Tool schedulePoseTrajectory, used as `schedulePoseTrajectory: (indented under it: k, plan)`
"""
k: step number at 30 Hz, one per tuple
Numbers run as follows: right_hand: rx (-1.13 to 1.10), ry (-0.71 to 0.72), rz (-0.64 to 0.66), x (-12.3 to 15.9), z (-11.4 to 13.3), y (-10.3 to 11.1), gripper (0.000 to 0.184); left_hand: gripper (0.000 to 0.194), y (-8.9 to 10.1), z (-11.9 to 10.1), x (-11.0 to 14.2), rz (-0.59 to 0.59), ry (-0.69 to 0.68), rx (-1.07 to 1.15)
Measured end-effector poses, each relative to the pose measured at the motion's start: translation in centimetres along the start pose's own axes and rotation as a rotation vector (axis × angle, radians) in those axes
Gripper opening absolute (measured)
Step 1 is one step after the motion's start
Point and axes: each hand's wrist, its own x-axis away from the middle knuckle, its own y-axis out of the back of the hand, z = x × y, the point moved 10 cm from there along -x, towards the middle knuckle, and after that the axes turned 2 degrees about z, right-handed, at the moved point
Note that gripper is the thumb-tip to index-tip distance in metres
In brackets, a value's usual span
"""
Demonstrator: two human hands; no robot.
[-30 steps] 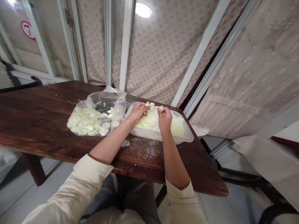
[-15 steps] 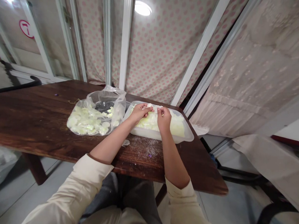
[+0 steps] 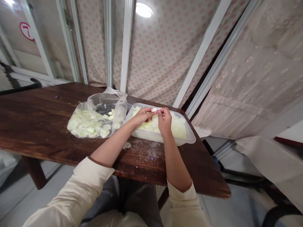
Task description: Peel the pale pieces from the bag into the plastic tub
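Note:
Over a white plastic tub [image 3: 191,136] my two hands meet, fingertips nearly touching. My left hand [image 3: 143,115] pinches a small white petal-like piece [image 3: 154,109] between thumb and fingers. Closed at the same piece, my right hand [image 3: 164,120] has its fingertips against the piece's right side. Pale yellow-green material [image 3: 178,126] lies in the tub, with whiter pieces among it; its exact kind is unclear. Left of the tub, a clear plastic bag [image 3: 120,100] lies with its mouth open, holding many pale green-white flower-like pieces [image 3: 88,123].
White grains [image 3: 149,150] are scattered on the dark wooden table [image 3: 39,121] before the tub. A loose white piece [image 3: 126,145] lies near my left forearm, and a small purple bit [image 3: 151,158] sits among the grains. Polka-dot curtains [image 3: 156,59] hang behind the table.
My right hand has shifted slightly left, closing the gap to my left hand. The small white piece now sits between both hands' fingertips. Bag and tub stay put.

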Motion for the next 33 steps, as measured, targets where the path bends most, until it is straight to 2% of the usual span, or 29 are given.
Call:
schedulePoseTrajectory:
  k: [2, 9, 13, 16, 21, 27, 33]
  plan:
    - [0.033, -0.027, -0.015, 0.0, -0.2, 0.2, 0.024, 0.030, -0.1, 0.0, 0.1, 0.005, 0.002, -0.016]
    - [0.304, -0.075, -0.059, 0.3, -0.1, 0.8, 0.024, 0.033, 1.1, 0.0, -0.1, -0.109, -0.019, -0.102]
    - [0.255, -0.200, -0.157, 0.4, -1.9, 2.4, 0.024, 0.041, 1.9, -0.3, 0.1, -0.178, -0.033, 0.007]
    - [0.138, -0.249, -0.169, 0.4, -3.1, 2.6, 0.024, 0.039, 2.1, -0.2, 0.1, -0.187, -0.024, 0.004]
    - [0.057, -0.160, -0.051, 0.2, -1.9, 0.9, 0.026, 0.036, 1.4, 0.1, 0.0, -0.152, 0.011, -0.125]
    - [0.141, -0.057, 0.029, 0.3, 0.1, 0.0, 0.023, 0.035, 0.6, -0.9, 0.0, -0.061, -0.083, -0.185]
    - [0.239, -0.095, -0.011, 0.4, -0.2, 0.6, 0.022, 0.035, 2.2, -0.7, 0.1, -0.191, -0.086, -0.228]
